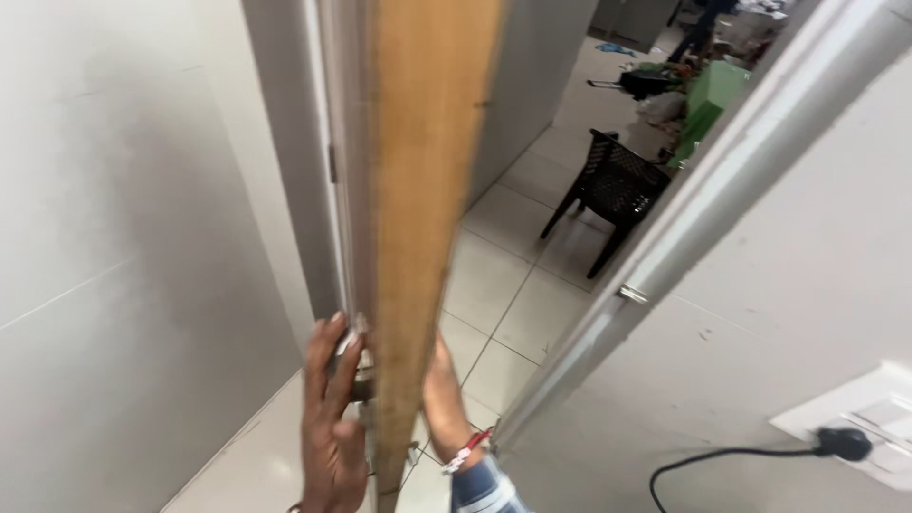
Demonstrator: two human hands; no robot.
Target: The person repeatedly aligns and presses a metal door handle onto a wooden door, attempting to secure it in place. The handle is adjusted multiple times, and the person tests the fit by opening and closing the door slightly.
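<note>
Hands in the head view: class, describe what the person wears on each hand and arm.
The left hand is bare, with no sleeve or band in view. The right hand is mostly hidden behind the door edge; its wrist carries a red and white band above a blue-and-white striped cuff.

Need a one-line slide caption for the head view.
Both hands, left hand and right hand, steady a wooden door edge-on in a doorway, black plastic chair on tiled floor beyond.
</note>
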